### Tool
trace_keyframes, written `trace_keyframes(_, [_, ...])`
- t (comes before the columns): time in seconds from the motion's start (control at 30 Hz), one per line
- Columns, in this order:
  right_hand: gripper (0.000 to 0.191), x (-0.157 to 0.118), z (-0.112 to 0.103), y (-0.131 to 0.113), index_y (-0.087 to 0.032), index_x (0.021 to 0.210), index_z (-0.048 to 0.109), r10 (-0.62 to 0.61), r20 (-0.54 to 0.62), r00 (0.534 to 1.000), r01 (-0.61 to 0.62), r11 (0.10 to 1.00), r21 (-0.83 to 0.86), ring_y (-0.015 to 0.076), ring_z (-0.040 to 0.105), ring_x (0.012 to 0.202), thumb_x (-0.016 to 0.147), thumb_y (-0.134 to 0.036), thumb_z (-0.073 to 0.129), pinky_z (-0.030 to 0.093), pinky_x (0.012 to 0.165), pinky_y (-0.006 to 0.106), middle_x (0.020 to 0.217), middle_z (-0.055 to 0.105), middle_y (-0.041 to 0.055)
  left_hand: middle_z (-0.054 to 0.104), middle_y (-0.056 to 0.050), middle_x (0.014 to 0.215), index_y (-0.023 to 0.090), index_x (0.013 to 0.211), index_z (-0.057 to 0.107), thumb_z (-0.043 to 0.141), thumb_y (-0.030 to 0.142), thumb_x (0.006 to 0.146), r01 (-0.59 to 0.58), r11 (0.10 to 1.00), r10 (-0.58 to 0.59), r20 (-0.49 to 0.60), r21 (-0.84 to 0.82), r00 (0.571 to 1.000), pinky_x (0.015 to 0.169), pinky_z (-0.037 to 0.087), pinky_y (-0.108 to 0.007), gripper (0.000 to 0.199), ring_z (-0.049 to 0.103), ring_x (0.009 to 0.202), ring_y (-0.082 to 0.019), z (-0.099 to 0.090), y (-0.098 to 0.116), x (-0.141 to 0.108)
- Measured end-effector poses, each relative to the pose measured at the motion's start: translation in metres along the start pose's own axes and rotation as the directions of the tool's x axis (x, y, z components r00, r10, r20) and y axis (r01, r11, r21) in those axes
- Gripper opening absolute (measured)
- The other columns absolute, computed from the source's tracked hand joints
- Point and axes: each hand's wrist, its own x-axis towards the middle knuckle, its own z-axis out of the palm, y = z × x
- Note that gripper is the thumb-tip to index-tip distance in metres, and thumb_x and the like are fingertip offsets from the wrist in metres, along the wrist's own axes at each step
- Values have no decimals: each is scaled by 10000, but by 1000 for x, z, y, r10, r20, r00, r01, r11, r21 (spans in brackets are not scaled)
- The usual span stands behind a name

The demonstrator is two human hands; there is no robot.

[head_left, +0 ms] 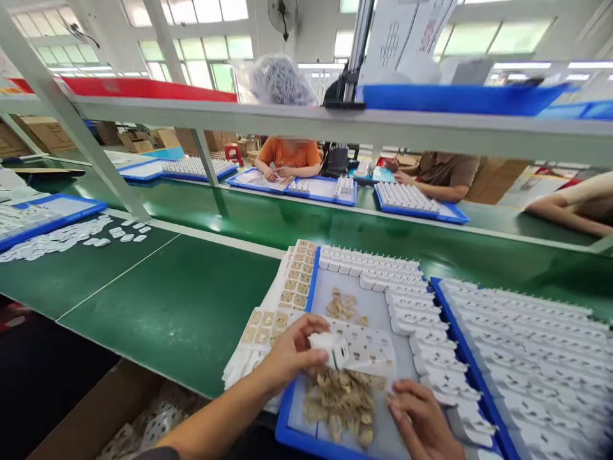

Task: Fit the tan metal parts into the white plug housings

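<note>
A white plastic housing [330, 347] is held in the left hand [299, 351], pinched between the thumb and the curled fingers, over the blue-rimmed tray [286, 412], which is taken as the landmark. The right hand [421, 415] is held low over the right part of this tray, with its fingers bent and thumb and forefinger close together; whether a small piece is gripped between them cannot be told.

Beneath the housing, a white perforated sheet [380, 348] is laid across the tray. A heap of tan pieces [342, 406] is spread in the tray's near part, and a smaller tan cluster [341, 303] is seen farther back. Rows of white housings [421, 319] are lined along the tray's far and right sides. To its right, a second blue tray [472, 364] is filled with similar rows. To its left, sheets with tan squares [297, 275] are stacked on the green tabletop [191, 306]. Well to the left, loose flat white pieces [71, 236] are scattered. Beyond the tray, across the bench, a person in orange [290, 156] is seated.
</note>
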Motion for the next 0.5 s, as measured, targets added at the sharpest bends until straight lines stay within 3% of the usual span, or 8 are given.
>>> trace_keyframes(0.1, [56,10,19,-26,-262,881,711,-21,96,995,3,984,178,202,716,819,923,-262,675,606,754,291,825,729,47,648,-38,1008,223,1095,627,901,443,667,11,976,-29,-79,-219,996,679,568,-257,554,641,862,-172,-8,-14,-14])
trace_keyframes(0.2, [110,22,39,-49,-265,951,685,-15,179,984,-42,949,314,179,682,804,940,-172,628,574,743,286,816,710,26,652,-45,999,215,1109,665,906,411,668,-8,966,-19,-101,-258,995,704,581,-268,540,643,848,-172,-7,-18,-18])
trace_keyframes(0.4, [135,29,62,-75,-263,955,661,17,294,956,-152,884,442,159,649,799,931,-135,626,533,726,271,841,680,11,648,-30,944,217,1125,690,901,394,686,-132,984,121,-93,-122,988,739,529,-227,518,625,844,-149,-7,-24,-21])
trace_keyframes(0.5, [119,28,66,-78,-261,933,657,56,332,941,-210,869,449,147,641,778,927,-144,635,519,708,250,834,673,1,622,-31,1034,235,1113,684,901,312,693,-214,977,214,-126,14,969,774,531,-229,479,632,919,-156,-7,-31,-25])
